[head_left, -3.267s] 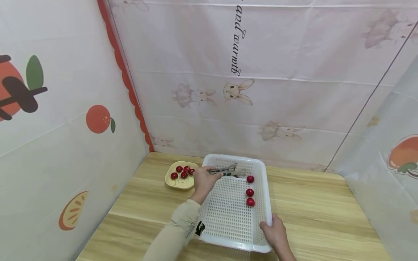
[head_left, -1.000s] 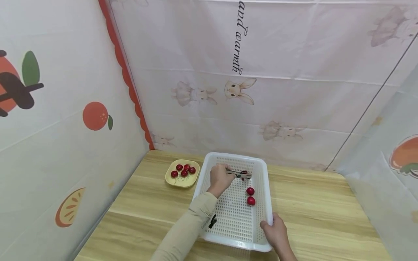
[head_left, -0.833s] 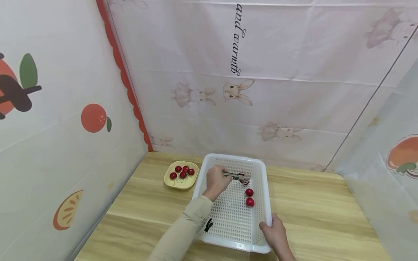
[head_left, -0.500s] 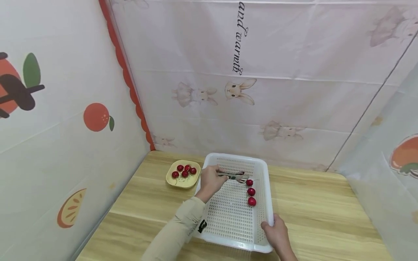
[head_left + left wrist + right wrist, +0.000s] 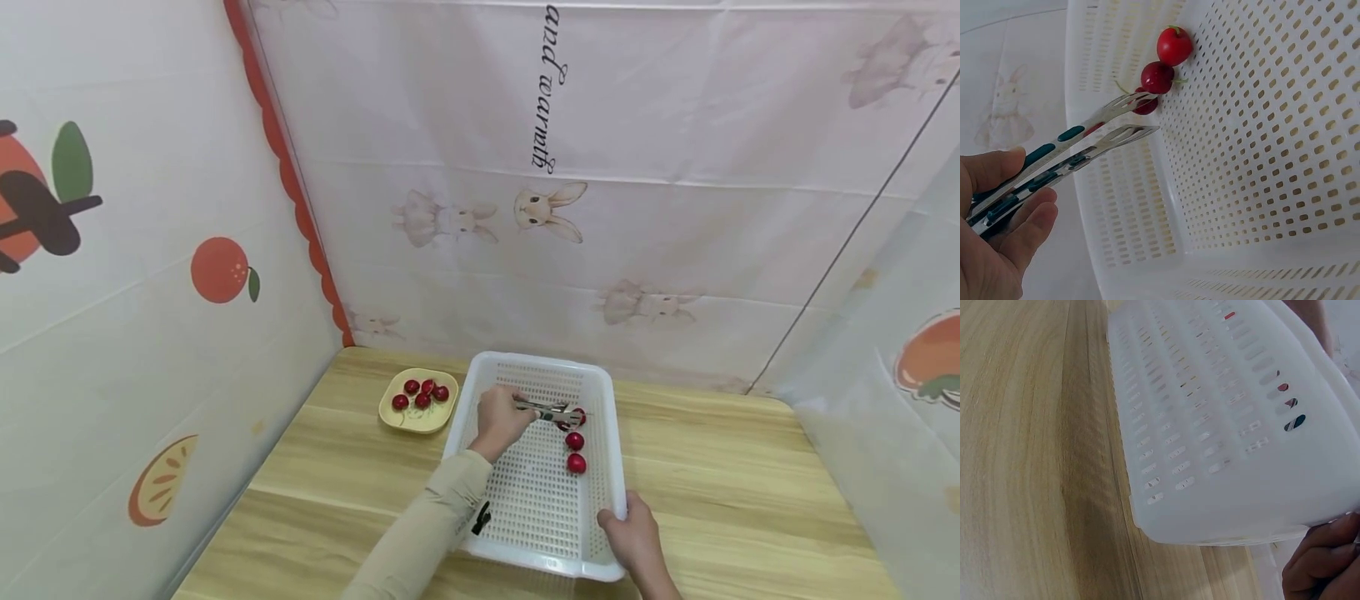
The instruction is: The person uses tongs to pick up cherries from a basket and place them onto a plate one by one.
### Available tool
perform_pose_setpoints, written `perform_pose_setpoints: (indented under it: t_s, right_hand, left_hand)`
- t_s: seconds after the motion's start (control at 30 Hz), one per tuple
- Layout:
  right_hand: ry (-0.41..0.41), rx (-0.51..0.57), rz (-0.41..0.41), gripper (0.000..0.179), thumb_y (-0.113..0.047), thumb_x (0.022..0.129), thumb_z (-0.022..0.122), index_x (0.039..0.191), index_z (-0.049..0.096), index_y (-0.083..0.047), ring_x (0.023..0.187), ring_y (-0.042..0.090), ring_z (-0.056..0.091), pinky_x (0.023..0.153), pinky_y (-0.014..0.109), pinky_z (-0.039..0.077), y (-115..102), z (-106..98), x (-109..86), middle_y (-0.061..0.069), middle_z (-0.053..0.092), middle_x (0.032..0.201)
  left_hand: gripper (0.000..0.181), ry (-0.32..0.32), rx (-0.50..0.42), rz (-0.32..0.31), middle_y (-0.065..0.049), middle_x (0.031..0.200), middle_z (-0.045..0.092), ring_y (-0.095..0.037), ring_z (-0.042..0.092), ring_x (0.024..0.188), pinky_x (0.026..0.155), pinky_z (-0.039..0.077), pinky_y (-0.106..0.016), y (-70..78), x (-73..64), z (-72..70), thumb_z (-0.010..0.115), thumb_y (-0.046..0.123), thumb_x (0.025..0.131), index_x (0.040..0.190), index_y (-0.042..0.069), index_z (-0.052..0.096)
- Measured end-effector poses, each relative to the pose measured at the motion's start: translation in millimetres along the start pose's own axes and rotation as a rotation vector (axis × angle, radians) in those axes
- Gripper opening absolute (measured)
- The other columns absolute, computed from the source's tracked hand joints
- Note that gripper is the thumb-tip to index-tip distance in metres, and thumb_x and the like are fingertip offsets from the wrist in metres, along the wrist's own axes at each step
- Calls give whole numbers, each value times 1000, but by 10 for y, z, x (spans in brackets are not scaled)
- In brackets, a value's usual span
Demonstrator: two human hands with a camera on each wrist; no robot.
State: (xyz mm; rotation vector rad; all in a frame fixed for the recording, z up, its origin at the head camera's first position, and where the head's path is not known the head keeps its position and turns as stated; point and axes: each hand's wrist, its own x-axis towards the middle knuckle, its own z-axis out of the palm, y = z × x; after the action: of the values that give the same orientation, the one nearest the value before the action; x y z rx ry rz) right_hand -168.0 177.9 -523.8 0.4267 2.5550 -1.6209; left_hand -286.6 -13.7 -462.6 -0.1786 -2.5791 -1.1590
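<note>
My left hand (image 5: 501, 419) grips a pair of metal tongs (image 5: 547, 412) with teal grips, reaching into a white perforated plastic basket (image 5: 525, 500). In the left wrist view the tong arms stand apart, and one tip meets or overlaps the lowest cherry (image 5: 1145, 103). A middle cherry (image 5: 1157, 77) and a brighter red cherry (image 5: 1174, 45) line up beside it along the basket wall. A red patch shows behind the tongs; I cannot tell what it is. My right hand (image 5: 633, 533) holds the basket's rim near its front right corner, thumb over the edge.
Left of the basket, a small yellow dish (image 5: 408, 423) holds several stemmed cherries (image 5: 423, 401). Both stand on a wooden table (image 5: 720, 483). Printed cloth walls (image 5: 450, 275) close in the back and sides.
The left hand with the tongs moved in over the back cherry, drew back left, then reached right again. That cherry shifted slightly. The right hand stays on the rim.
</note>
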Motion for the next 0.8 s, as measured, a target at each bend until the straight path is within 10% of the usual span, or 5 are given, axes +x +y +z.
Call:
perform_pose_setpoints:
  t_s: [0.8]
  right_hand:
    - [5, 4, 4, 48, 0, 80, 54, 123, 41, 16, 89, 44, 60, 64, 42, 53, 12, 21, -4, 34, 53, 108]
  left_hand:
    - [7, -1, 50, 57, 1, 64, 66, -3, 39, 39, 50, 44, -23, -1, 55, 105, 73, 5, 69, 76, 8, 73]
